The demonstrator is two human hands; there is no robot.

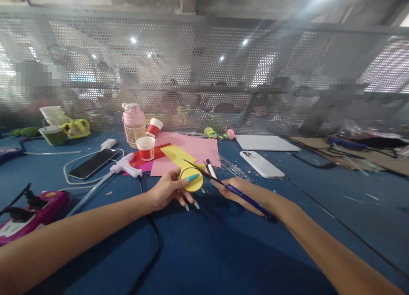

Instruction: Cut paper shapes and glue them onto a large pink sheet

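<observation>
My left hand (169, 189) pinches a yellow paper disc (192, 180) between thumb and fingers, just above the blue table. My right hand (238, 192) grips blue-handled scissors (223, 185); their blades point up and left, reaching the top edge of the disc. Behind the disc lie a yellow sheet (177, 154), a pink sheet (194, 152) and a white marker (211, 169).
On the blue table (204, 244): a white glue gun (126, 166), a black phone (93, 163), a white phone (261, 163), two red-and-white cups (145, 148), a pink jar (134, 124), a magenta tool (30, 214), cables, and cardboard at the right (367, 156). A perforated metal screen (204, 73) closes the back.
</observation>
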